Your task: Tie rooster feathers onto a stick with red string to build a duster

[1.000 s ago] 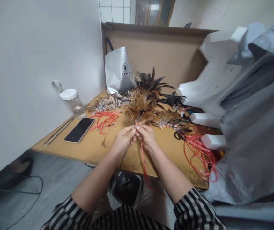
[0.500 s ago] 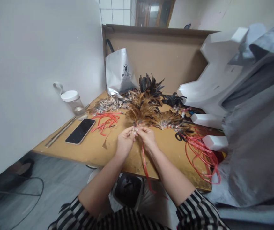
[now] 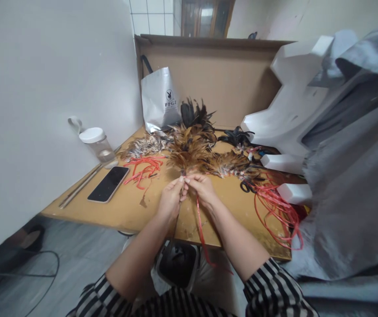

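Note:
A feather duster point(image 3: 190, 152), brown along its length with dark feathers at the far end, points away from me over the table. My left hand point(image 3: 171, 196) is closed in a pinch at its base, and a thin dark stick runs down from that hand toward the table edge. Close beside it, my right hand point(image 3: 202, 189) pinches a red plastic ribbon point(image 3: 200, 224) at the same spot. The ribbon's loose end hangs over the front edge. Fingers partly hide where ribbon and feathers meet.
Left on the table point(image 3: 126, 211) lie a phone point(image 3: 108, 185), a lidded jar point(image 3: 100, 147), thin rods point(image 3: 79, 187) and red ribbon strips point(image 3: 144, 169). Scissors point(image 3: 246, 186) and tangled ribbon point(image 3: 277, 211) are at right. Behind stands a silver bag point(image 3: 159, 101); below, a dark bin point(image 3: 177, 264).
The view has shifted slightly. Both hands stay together at the feather base, with the left fingers changed a little. The thin stick below my left hand now shows more clearly.

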`<state>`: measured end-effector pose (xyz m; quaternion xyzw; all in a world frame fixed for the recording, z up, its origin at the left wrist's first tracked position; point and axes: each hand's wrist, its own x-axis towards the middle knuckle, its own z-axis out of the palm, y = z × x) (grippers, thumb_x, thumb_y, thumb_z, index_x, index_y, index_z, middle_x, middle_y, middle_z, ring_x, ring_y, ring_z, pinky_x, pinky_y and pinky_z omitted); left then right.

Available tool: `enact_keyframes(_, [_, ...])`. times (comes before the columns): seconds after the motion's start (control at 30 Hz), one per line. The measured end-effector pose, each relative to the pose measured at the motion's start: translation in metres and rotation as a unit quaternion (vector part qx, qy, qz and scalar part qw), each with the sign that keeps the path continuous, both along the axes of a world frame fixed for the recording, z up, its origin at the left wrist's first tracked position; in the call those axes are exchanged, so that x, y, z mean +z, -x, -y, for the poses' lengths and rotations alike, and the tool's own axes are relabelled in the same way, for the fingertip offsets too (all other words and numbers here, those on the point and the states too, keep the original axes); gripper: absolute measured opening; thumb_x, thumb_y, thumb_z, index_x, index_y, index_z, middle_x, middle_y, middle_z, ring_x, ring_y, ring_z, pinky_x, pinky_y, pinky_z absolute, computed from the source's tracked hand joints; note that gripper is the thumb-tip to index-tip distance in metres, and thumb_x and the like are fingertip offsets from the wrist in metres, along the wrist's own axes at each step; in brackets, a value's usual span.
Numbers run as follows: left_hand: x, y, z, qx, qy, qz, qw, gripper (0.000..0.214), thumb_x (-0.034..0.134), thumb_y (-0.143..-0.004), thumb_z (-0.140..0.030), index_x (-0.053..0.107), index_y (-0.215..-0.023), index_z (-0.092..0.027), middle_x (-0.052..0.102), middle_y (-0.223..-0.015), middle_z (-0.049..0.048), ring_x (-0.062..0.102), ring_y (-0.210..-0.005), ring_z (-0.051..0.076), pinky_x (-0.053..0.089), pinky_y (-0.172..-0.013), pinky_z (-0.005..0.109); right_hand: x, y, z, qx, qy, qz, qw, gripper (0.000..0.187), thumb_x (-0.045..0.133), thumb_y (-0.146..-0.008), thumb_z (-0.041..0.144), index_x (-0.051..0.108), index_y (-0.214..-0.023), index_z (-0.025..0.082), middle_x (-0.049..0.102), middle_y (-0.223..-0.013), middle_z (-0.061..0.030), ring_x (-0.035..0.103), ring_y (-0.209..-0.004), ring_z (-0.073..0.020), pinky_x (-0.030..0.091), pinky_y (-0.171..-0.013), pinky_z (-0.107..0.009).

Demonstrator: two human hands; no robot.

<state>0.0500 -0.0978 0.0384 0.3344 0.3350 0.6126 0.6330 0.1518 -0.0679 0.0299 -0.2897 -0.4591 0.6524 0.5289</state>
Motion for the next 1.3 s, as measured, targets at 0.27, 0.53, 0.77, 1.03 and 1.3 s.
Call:
enact_keyframes(0.27, [-0.006,0.004,-0.012,0.029,0.042,0.000,0.999,0.030,0.076,-0.057,-0.033,0.060,-0.064,-0.009,0.048,-0.055,-0.0022,0.035,-0.042,0.002,0.019,-0.035,0.014,-0.013,0.002,-0.011,-0.160,-0.070,0.185,0.967,0.026,0.069,-0.063,0.041,0.062,-0.060,0.016,0.063,-0.058,-0.0025,0.051,-0.051,-0.0115,0.042,-0.052,-0.025])
enact_keyframes(0.53, [0.000,0.025,-0.053,-0.046,0.152,0.080,0.984,0.005,0.057,-0.078,-0.011,0.060,-0.076,-0.007,0.044,-0.056,-0.0019,0.035,-0.040,0.001,0.020,-0.031,0.009,0.001,-0.033,-0.021,-0.121,-0.050,0.345,0.929,0.040,0.056,-0.071,0.051,0.063,-0.057,0.014,0.048,-0.044,0.0027,0.033,-0.040,-0.0069,0.025,-0.043,-0.022])
enact_keyframes(0.77, [-0.006,0.029,-0.077,-0.135,0.239,0.186,0.943,0.014,0.041,-0.088,-0.009,0.052,-0.080,-0.010,0.041,-0.060,-0.0026,0.033,-0.040,0.000,0.021,-0.030,0.007,-0.014,-0.102,-0.046,-0.397,-0.061,0.536,0.743,0.018,0.057,-0.071,0.034,0.069,-0.073,0.020,0.066,-0.072,-0.0044,0.055,-0.063,-0.0164,0.037,-0.059,-0.026])
enact_keyframes(1.03, [-0.012,0.031,-0.077,-0.147,0.245,0.221,0.932,0.013,0.041,-0.089,-0.011,0.051,-0.082,-0.010,0.041,-0.061,-0.0029,0.034,-0.040,0.000,0.022,-0.030,0.007,-0.029,-0.116,-0.059,-0.399,-0.019,0.594,0.698,0.020,0.058,-0.070,0.031,0.067,-0.084,0.019,0.067,-0.084,-0.0067,0.058,-0.075,-0.0181,0.040,-0.066,-0.027])
enact_keyframes(1.3, [-0.016,0.028,-0.076,-0.130,0.247,0.203,0.938,0.015,0.039,-0.089,-0.010,0.052,-0.082,-0.011,0.042,-0.061,-0.0029,0.035,-0.039,0.000,0.022,-0.030,0.008,-0.030,-0.105,-0.056,-0.377,-0.007,0.642,0.668,0.012,0.056,-0.070,0.028,0.060,-0.065,0.018,0.063,-0.071,-0.0052,0.054,-0.065,-0.0161,0.033,-0.057,-0.025])
